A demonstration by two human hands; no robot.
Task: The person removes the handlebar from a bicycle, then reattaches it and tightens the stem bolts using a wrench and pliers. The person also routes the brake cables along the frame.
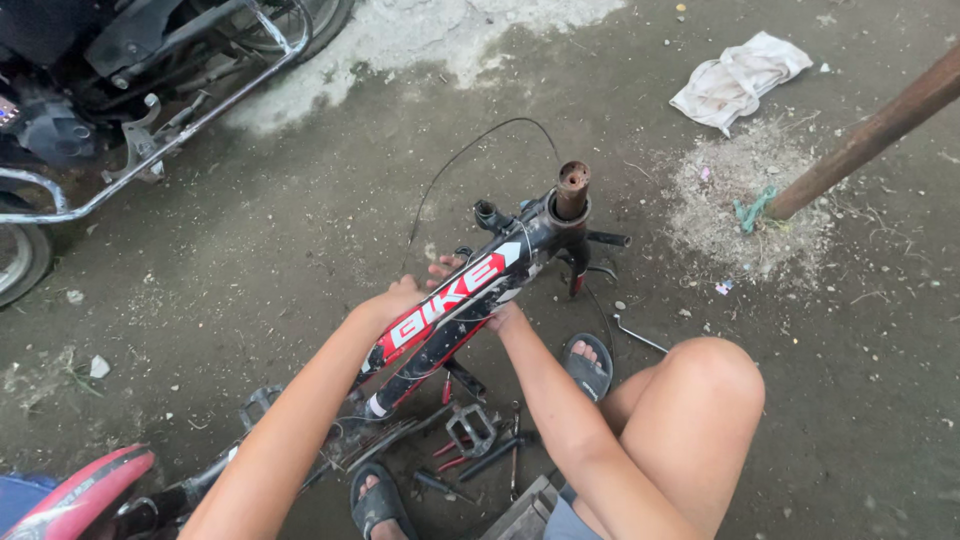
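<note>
Frame (455,305), a red, black and white bicycle frame, lies across the middle of the view with both hands on it. Its long axis runs from about 7 o'clock, low near the person's feet, up to about 1 o'clock, where it ends in the head tube and a rusty steerer (572,188) standing out of the top. So the free end lies up and away from the hands, toward 1 o'clock, and the rest of the tube passes between them.

The left hand (393,300) sits on the 10 o'clock side of the tube, fingers curled over its upper face; it looks closed around the tube, though the underside of the hold is hidden. The right hand (503,316) is on the 4 o'clock side, tucked under and behind the tube, so only its heel and wrist show; I cannot tell how far its fingers close, only that it touches the frame. Fingertips (445,266) peek over the tube's far edge near the left hand. The two hands stand about level along the tube, neither clearly nearer the steerer.

A thin black cable (470,150) arcs up from the head tube toward 12 o'clock. Below the hands, at 6 o'clock, a pedal (470,428) and loose tools lie on the concrete between two sandalled feet. A wrench (640,336) lies at 3 o'clock from the hands, near the right knee. A white rag (738,78) lies well apart at 1 o'clock, beside a rusty pole (870,132). A motorcycle (130,90) fills the 10 o'clock corner.
</note>
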